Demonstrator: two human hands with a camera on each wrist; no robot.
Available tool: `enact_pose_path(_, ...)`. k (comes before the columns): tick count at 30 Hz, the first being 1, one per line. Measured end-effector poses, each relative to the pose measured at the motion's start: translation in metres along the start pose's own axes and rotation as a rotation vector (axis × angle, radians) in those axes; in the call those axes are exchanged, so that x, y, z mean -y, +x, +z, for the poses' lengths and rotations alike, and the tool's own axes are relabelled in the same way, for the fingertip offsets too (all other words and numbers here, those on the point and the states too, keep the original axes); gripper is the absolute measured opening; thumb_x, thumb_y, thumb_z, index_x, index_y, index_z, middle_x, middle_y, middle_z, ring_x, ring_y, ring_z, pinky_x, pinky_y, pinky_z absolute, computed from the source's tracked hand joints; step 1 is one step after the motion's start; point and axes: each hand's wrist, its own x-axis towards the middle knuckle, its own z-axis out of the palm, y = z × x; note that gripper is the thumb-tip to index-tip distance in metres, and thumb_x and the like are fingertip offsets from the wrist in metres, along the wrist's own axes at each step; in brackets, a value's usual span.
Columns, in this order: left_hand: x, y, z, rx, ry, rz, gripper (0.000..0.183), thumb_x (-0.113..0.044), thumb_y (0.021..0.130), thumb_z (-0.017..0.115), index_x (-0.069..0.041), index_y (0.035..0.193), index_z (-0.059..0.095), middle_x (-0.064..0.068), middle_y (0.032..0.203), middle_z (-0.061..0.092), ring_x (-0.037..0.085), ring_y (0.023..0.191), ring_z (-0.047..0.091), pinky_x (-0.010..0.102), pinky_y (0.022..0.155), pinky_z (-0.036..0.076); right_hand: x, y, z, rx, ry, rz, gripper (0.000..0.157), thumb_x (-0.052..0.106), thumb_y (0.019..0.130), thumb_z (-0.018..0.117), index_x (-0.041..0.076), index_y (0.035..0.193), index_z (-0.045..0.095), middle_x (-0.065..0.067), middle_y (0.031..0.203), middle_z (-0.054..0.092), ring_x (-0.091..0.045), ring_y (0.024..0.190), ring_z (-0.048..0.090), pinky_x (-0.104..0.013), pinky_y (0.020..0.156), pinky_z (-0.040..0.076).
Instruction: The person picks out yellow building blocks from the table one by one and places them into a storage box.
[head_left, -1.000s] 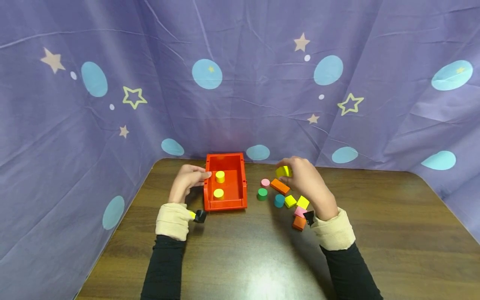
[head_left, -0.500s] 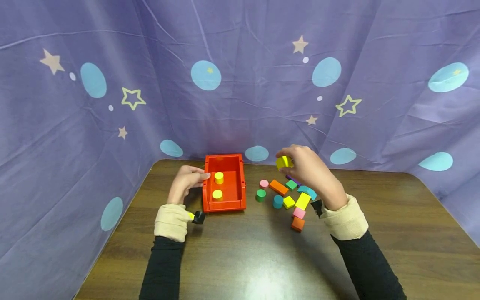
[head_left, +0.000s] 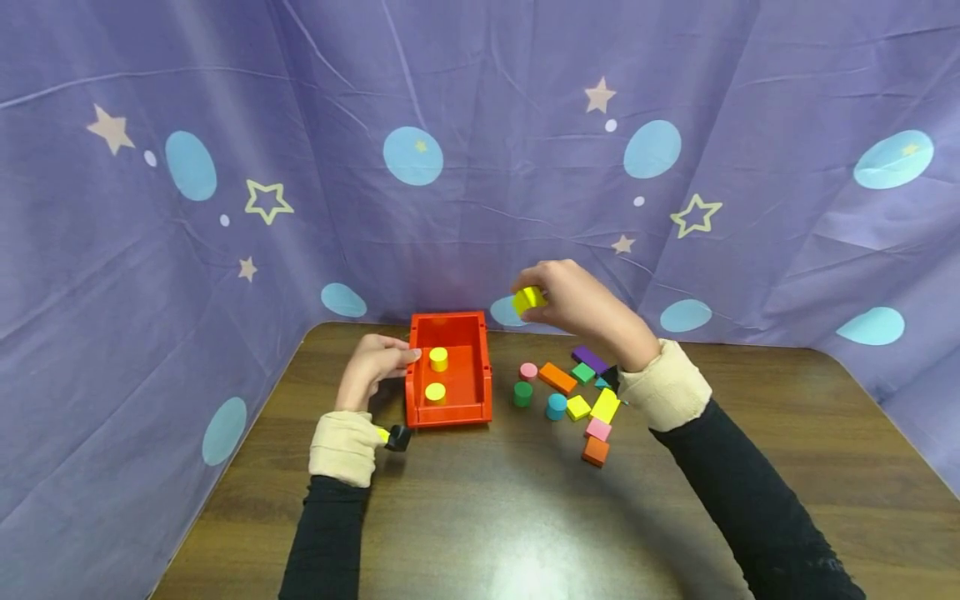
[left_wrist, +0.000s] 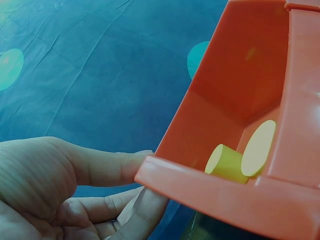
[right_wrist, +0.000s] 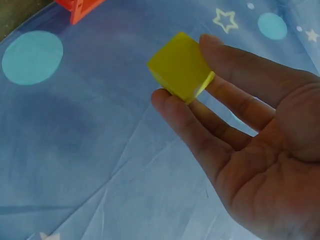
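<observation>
My left hand (head_left: 371, 372) pinches the left rim of a red plastic bin (head_left: 450, 415), thumb on the inner side and fingers outside. Two yellow cylinders (head_left: 438, 359) lie apart inside the bin; in the left wrist view they overlap near the low wall. Raised above the back of the table, my right hand (head_left: 581, 307) holds a small yellow block (right_wrist: 180, 67) between thumb and fingertips. The block looks squarish in the right wrist view, with part of it behind the thumb. It is to the right of the bin and higher than its rim.
Right of the bin several coloured blocks lie on the wooden table (head_left: 450, 517): a green cylinder (head_left: 522, 394), a blue cylinder (head_left: 556, 407), an orange bar (head_left: 558, 378), a purple block (head_left: 590, 360) and others. A purple curtain (head_left: 480, 225) stands behind the table.
My right hand has lifted the yellow block up and moved it left, away from the loose blocks toward the bin. The left hand keeps its grip on the bin in the same place.
</observation>
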Motion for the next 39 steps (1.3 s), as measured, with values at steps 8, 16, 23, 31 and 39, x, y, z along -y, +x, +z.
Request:
enact_pose_path(8, 0.001, 0.001, 0.000, -0.001, -0.010, 0.003, 0.041, -0.012, 0.094, 0.071, 0.012, 0.126, 0.060, 0.001, 0.088, 0.065, 0.005, 0.068, 0.064, 0.023, 0.073, 0.062, 0.012, 0.029, 0.009, 0.063, -0.014, -0.024, 0.025, 0.005, 0.085, 0.080, 0.006, 0.110, 0.076, -0.010, 0.107, 0.075, -0.027, 0.093, 0.066, -0.035, 0.080, 0.060)
enact_pose_path(16, 0.002, -0.001, 0.001, 0.000, -0.012, 0.007, 0.040, -0.012, 0.094, 0.071, 0.012, 0.125, 0.061, 0.001, 0.088, 0.065, 0.004, 0.067, 0.064, 0.025, 0.076, 0.063, 0.021, 0.052, 0.023, 0.141, -0.028, -0.016, 0.028, 0.003, 0.085, 0.080, 0.003, 0.113, 0.076, -0.010, 0.111, 0.075, -0.027, 0.100, 0.067, -0.035, 0.087, 0.060)
enact_pose_path(23, 0.002, -0.001, 0.001, 0.001, -0.053, 0.017, 0.037, -0.007, 0.093, 0.070, 0.015, 0.120, 0.061, -0.002, 0.078, 0.062, 0.004, 0.064, 0.062, 0.019, 0.066, 0.061, 0.024, 0.070, 0.040, 0.181, -0.064, 0.014, 0.028, 0.003, 0.084, 0.080, 0.002, 0.112, 0.076, -0.010, 0.110, 0.075, -0.025, 0.099, 0.067, -0.034, 0.089, 0.059)
enact_pose_path(31, 0.003, 0.000, 0.001, -0.002, -0.064, 0.023, 0.036, -0.007, 0.093, 0.070, 0.015, 0.120, 0.061, -0.003, 0.077, 0.061, 0.004, 0.065, 0.060, 0.018, 0.063, 0.059, 0.032, 0.080, 0.056, 0.220, -0.098, 0.026, 0.029, 0.006, 0.082, 0.083, 0.004, 0.110, 0.077, -0.008, 0.107, 0.076, -0.024, 0.100, 0.068, -0.034, 0.089, 0.058)
enact_pose_path(39, 0.001, -0.001, 0.000, -0.005, -0.022, 0.006, 0.038, -0.011, 0.094, 0.071, 0.014, 0.122, 0.062, 0.000, 0.083, 0.063, 0.004, 0.070, 0.061, 0.020, 0.068, 0.060, 0.037, 0.086, 0.073, 0.251, -0.122, 0.061, 0.028, 0.005, 0.083, 0.082, 0.005, 0.110, 0.076, -0.007, 0.114, 0.075, -0.025, 0.106, 0.067, -0.035, 0.091, 0.058)
